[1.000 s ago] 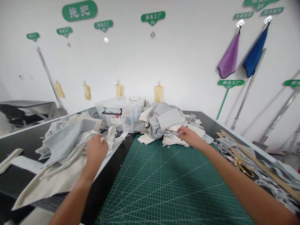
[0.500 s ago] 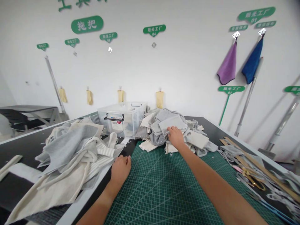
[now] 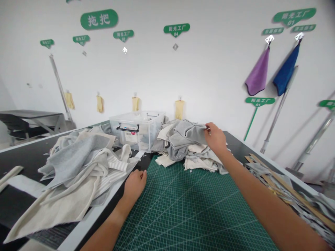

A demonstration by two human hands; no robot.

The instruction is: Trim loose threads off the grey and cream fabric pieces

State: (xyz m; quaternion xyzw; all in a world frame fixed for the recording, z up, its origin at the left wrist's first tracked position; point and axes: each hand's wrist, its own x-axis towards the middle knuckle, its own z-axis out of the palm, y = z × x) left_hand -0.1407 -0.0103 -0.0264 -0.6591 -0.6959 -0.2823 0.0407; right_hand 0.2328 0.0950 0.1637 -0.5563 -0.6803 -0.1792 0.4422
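My right hand (image 3: 216, 138) is closed, pinching the edge of a grey cloth (image 3: 195, 130) at the upper right of a heap of grey and cream fabric pieces (image 3: 178, 150). The heap lies at the far edge of a green cutting mat (image 3: 183, 205). My left hand (image 3: 135, 184) rests at the mat's left edge, its fingers curled together with no cloth seen in them. Just left of it lies a second pile of grey, cream and striped cloths (image 3: 78, 174).
A clear plastic box (image 3: 132, 134) stands behind the mat, left of the heap. Fabric scraps and brown strips (image 3: 282, 184) lie along the right table edge. Yellow gloves (image 3: 179, 109), a purple cloth (image 3: 258, 75) and a blue cloth (image 3: 286, 71) hang on the wall.
My right hand has moved right and slightly up, lifting the grey cloth's edge. A light piece that lay on top of the heap no longer shows there. My left hand has hardly moved.
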